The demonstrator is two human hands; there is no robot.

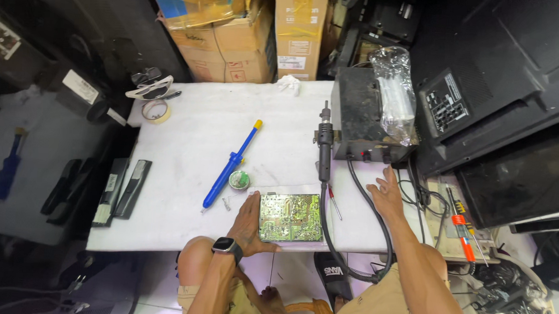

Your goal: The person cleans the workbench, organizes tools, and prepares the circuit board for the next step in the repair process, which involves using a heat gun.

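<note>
A green circuit board (291,217) lies solder side up near the front edge of the white table (192,140). My left hand (249,221), with a smartwatch on the wrist, rests flat against the board's left edge. My right hand (386,193) lies open on the table to the right, just below the dark soldering station box (363,120), holding nothing. A black hot-air handle (325,149) hangs at the box's left side, its hose (332,235) looping down past the board. A small red-handled tool (334,203) lies between the board and my right hand.
A blue desoldering pump (232,164) and a small round tin (239,180) lie left of the board. A tape roll (156,111) sits at the table's back left. Cardboard boxes (234,42) stand behind; dark screens (513,123) crowd the right. Remotes (122,189) lie left of the table. Screwdrivers (463,234) rest at right.
</note>
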